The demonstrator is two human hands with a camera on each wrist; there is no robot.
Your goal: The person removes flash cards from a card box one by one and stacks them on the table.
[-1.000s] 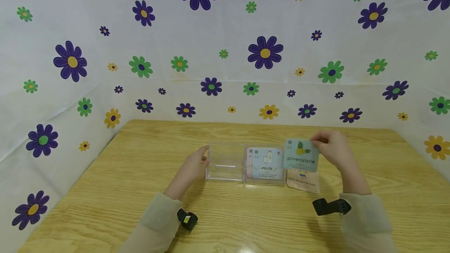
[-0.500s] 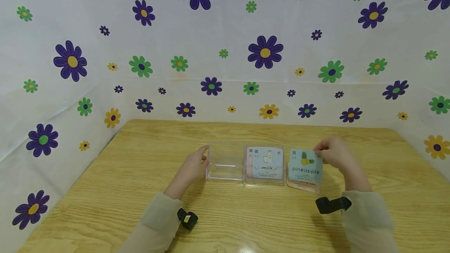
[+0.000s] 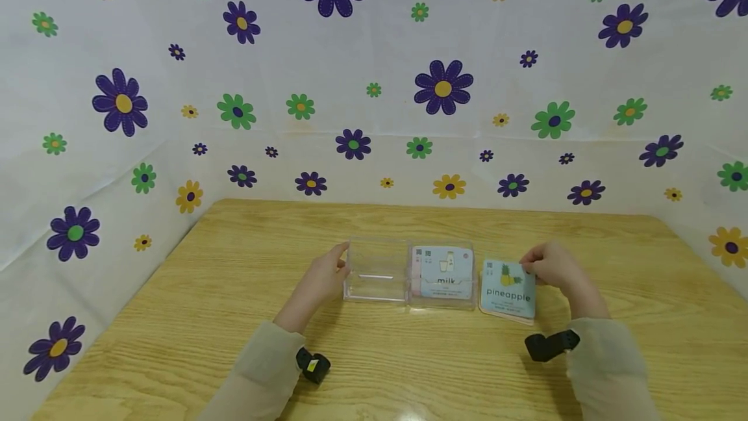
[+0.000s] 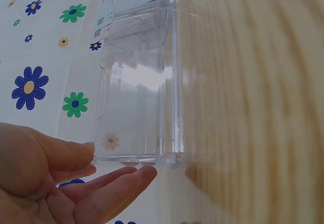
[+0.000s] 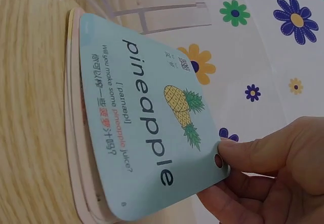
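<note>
A clear plastic two-compartment card holder (image 3: 376, 257) is set on the light wood-grain desk (image 3: 426, 356). Its left end is touched by the left hand (image 3: 320, 278); the thumb is placed at one edge and the fingers, loosely extended, are laid along the outer wall. In the holder's right compartment, a pale blue square card printed "milk" (image 3: 447, 268) is stood, with a pink card (image 3: 416, 284) partly covered behind it. Just to the right of the holder, a blue-green square card printed "pineapple" (image 3: 508, 288) is pinched at its upper right corner between thumb and fingers of the right hand (image 3: 558, 268). Beneath it, pale pink card edges (image 5: 74, 158) are seen. Behind the holder, a white cloth printed with flowers (image 3: 374, 51) is hung. Black wrist cameras (image 3: 546, 346) are worn at both cuffs.
</note>
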